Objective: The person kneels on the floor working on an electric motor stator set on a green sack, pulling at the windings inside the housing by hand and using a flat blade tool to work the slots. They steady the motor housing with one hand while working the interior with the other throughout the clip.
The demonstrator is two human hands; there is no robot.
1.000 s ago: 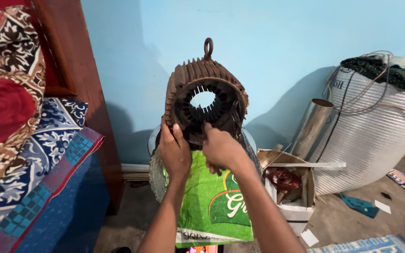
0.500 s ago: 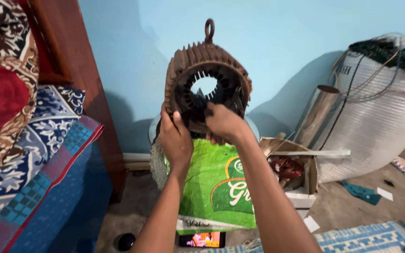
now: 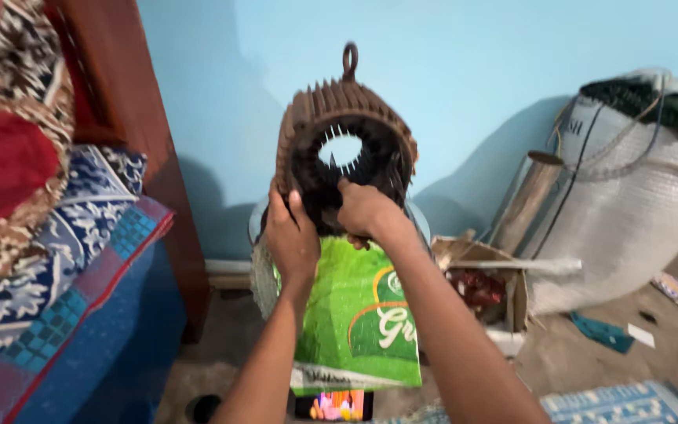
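Observation:
A rusty brown finned motor housing (image 3: 337, 118), ring-shaped with a lifting eye on top and dark windings inside, stands upright on a drum draped with a green printed sack (image 3: 359, 322). My left hand (image 3: 290, 235) grips its lower left rim. My right hand (image 3: 366, 208) clasps the lower inner edge of the opening, fingers curled into the windings. Light shows through the bore.
A bed with patterned blankets (image 3: 33, 235) and a wooden post (image 3: 131, 118) fills the left. A large white woven sack (image 3: 629, 204) with wires, a metal pipe (image 3: 527, 200) and an open cardboard box (image 3: 484, 279) sit at the right. A phone (image 3: 333, 406) lies on the floor below.
The view has drifted slightly, and the housing appears turned a little. Both hands have kept their grip on its lower rim.

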